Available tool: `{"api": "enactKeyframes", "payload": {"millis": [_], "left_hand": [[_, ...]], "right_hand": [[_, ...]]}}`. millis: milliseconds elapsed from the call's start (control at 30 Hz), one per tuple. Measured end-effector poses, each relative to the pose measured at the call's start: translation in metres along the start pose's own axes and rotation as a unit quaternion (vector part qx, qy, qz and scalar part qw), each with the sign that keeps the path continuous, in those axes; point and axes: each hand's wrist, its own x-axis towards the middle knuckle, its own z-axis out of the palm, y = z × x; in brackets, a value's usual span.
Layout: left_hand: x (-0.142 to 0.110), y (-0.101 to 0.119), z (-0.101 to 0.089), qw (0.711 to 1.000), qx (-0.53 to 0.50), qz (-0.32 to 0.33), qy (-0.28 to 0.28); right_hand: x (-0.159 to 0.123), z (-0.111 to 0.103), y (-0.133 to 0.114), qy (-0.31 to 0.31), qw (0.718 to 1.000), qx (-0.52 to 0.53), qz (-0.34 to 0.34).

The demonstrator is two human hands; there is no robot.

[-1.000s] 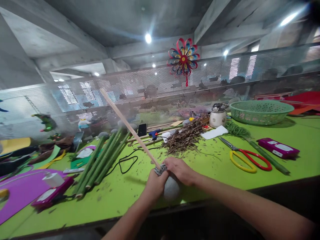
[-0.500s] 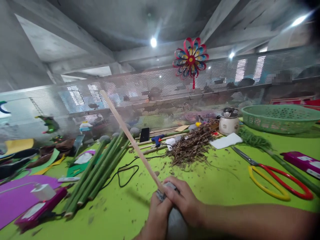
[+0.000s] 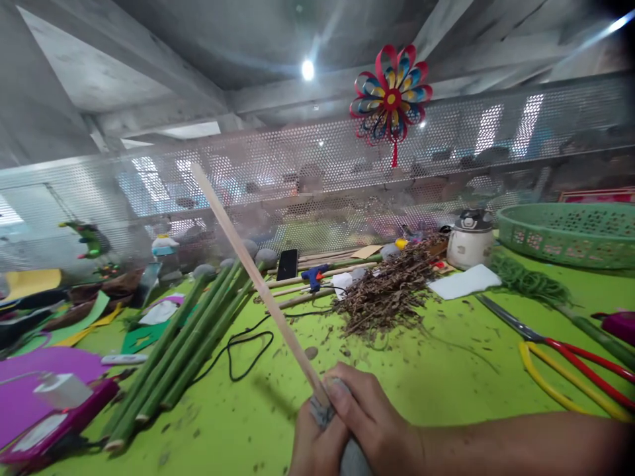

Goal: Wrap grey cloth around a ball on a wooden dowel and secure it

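A pale wooden stick [image 3: 262, 291] leans up to the left from between my hands. Soft grey material like clay [image 3: 321, 415] is wrapped round its lower end. My left hand [image 3: 316, 439] is closed around this grey material from the left. From the right, my right hand [image 3: 377, 416] presses on it, thumb at the foot of the stick. Below them a rounded grey lump [image 3: 353, 459] shows in part; the hands and the frame edge hide the rest.
Green stems [image 3: 183, 357] lie left, near a purple power strip [image 3: 59, 420]. Behind are dried twigs [image 3: 387, 297], a blue glue gun [image 3: 313, 277], and a black phone [image 3: 288, 264]. To the right lie scissors [image 3: 540, 357], a white jar [image 3: 469, 244] and a green basket [image 3: 560, 248].
My hands and the stick have come lower in view, and the table appears closer. My right hand has shifted, its thumb now at the stick's foot. Both hands keep their hold.
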Motion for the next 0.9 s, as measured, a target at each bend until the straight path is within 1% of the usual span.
{"api": "enactKeyframes", "payload": {"millis": [67,167,267,300,333,400,467,500,567,633,700,767,833,900], "left_hand": [[-0.001,0.012,0.005,0.999,-0.019,0.018,-0.033],[-0.002,0.024,0.010,0.997,-0.030,0.035,-0.056],[0.001,0.027,0.010,0.994,-0.014,0.056,-0.094],[0.003,0.027,0.009,0.993,-0.014,0.064,-0.098],[0.007,0.027,0.008,0.994,-0.015,0.062,-0.087],[0.016,0.027,0.007,0.997,-0.006,0.045,-0.067],[0.027,0.027,0.006,0.998,0.008,0.036,-0.045],[0.032,0.027,0.005,0.998,0.016,0.040,-0.035],[0.041,0.026,0.005,0.998,0.018,0.045,-0.025],[0.045,0.025,0.005,0.998,0.014,0.049,-0.022],[0.046,0.023,0.005,0.999,0.013,0.046,-0.015],[0.045,0.022,0.006,0.999,0.014,0.046,-0.005],[0.044,0.022,0.006,0.999,0.015,0.046,-0.003],[0.044,0.021,0.005,0.999,0.015,0.040,-0.006]], "right_hand": [[-0.003,0.001,0.000,0.018,1.000,0.005,-0.013],[-0.006,0.003,-0.001,0.043,0.998,0.011,-0.034],[-0.004,-0.001,-0.002,0.034,0.998,0.005,-0.050],[-0.002,-0.005,-0.002,0.026,0.998,-0.004,-0.055],[0.000,-0.010,-0.002,0.024,0.998,-0.016,-0.056],[0.003,-0.024,0.000,0.050,0.996,-0.051,-0.050],[0.005,-0.039,0.004,0.084,0.993,-0.081,-0.014],[0.005,-0.045,0.005,0.084,0.992,-0.092,0.011],[0.005,-0.056,0.006,0.042,0.993,-0.087,0.067],[0.004,-0.060,0.002,-0.007,0.993,-0.073,0.092],[0.005,-0.059,-0.004,-0.019,0.993,-0.090,0.069],[0.007,-0.054,-0.010,-0.015,0.989,-0.144,0.018],[0.009,-0.049,-0.013,-0.022,0.979,-0.203,-0.015],[0.012,-0.045,-0.014,-0.033,0.967,-0.250,-0.026]]}}
